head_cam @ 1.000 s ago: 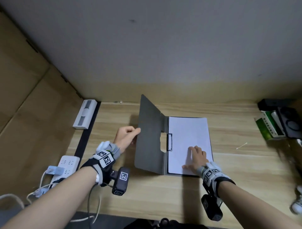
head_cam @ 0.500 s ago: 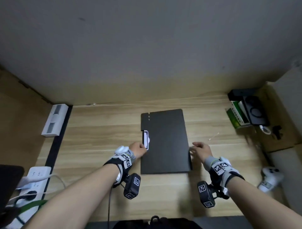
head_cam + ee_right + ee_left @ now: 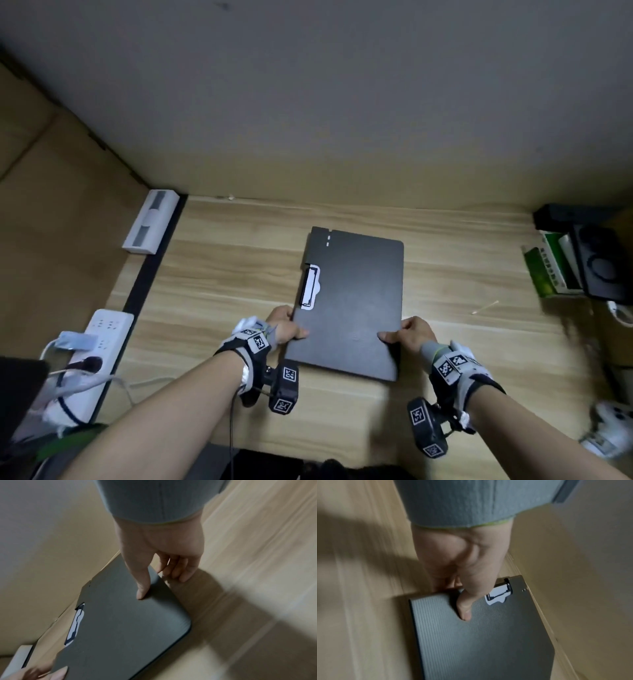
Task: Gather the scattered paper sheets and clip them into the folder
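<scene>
While the closed folder (image 3: 352, 301) lies on the desk (image 3: 222, 274), the left hand (image 3: 286, 329) grips its near left edge, thumb on the cover and fingers seemingly tucked beneath. The right hand (image 3: 409, 334) holds the near right edge likewise, thumb on top, fingers curled at the rim. White paper (image 3: 310, 287) shows through the spine cutout.

Wall: plain grey-white wall (image 3: 342, 85) behind the desk, lower band tinted warm yellow.
Left side: brown cardboard panels (image 3: 51, 192), seams visible.
Desk: light wood-grain desk (image 3: 222, 274), planks running left to right; black strip (image 3: 144, 281) along its left edge.
Light: dim, soft shadows toward the near edge.
</scene>
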The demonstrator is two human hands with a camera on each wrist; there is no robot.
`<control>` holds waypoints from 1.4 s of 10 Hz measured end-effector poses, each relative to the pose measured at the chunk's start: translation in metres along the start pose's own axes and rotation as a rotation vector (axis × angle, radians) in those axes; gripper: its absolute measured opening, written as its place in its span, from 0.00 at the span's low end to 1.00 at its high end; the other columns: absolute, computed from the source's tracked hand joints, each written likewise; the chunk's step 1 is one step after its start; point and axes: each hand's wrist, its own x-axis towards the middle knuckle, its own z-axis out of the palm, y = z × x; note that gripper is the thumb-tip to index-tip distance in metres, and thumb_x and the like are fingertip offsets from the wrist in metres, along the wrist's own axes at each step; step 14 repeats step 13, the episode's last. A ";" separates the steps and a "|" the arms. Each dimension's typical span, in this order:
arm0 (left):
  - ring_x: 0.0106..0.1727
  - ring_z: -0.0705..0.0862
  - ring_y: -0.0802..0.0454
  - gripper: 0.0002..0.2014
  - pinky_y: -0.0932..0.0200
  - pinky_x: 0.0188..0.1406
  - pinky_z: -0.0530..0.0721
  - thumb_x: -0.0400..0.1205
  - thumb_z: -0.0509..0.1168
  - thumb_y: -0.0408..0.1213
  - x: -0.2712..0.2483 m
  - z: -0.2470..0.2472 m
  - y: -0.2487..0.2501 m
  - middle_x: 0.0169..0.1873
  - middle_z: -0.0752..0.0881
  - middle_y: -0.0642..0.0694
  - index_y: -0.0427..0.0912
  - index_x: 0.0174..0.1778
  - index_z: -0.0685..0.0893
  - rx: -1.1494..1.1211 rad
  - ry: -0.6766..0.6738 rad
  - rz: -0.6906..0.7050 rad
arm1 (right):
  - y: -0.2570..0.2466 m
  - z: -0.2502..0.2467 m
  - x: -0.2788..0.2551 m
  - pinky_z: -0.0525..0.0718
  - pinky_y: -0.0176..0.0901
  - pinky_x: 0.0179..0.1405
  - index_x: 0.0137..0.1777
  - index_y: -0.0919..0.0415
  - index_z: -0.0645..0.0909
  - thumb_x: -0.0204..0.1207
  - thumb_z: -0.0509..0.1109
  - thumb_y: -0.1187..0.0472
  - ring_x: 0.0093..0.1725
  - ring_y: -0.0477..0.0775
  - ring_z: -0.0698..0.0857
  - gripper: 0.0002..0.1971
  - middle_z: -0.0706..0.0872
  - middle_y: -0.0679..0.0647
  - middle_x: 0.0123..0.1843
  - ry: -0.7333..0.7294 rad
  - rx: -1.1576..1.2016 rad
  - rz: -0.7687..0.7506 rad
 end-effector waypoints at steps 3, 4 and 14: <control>0.57 0.86 0.47 0.22 0.56 0.60 0.83 0.71 0.77 0.26 0.020 -0.121 -0.007 0.55 0.88 0.46 0.39 0.60 0.80 -0.114 0.175 0.088 | -0.106 0.084 0.012 0.87 0.60 0.59 0.47 0.56 0.82 0.54 0.88 0.60 0.52 0.61 0.90 0.22 0.91 0.57 0.51 -0.052 0.063 -0.186; 0.54 0.83 0.49 0.21 0.60 0.54 0.79 0.73 0.76 0.28 0.034 -0.177 -0.024 0.54 0.85 0.48 0.39 0.61 0.80 -0.110 0.264 0.076 | -0.148 0.134 0.023 0.89 0.66 0.53 0.42 0.57 0.84 0.54 0.86 0.61 0.49 0.63 0.91 0.18 0.92 0.58 0.47 -0.063 0.036 -0.187; 0.67 0.75 0.37 0.22 0.50 0.67 0.74 0.72 0.68 0.26 0.078 -0.301 -0.080 0.63 0.76 0.37 0.40 0.63 0.82 0.056 0.567 0.055 | -0.247 0.259 0.019 0.90 0.53 0.51 0.31 0.51 0.88 0.60 0.76 0.58 0.44 0.59 0.92 0.01 0.93 0.55 0.39 0.003 -0.091 -0.222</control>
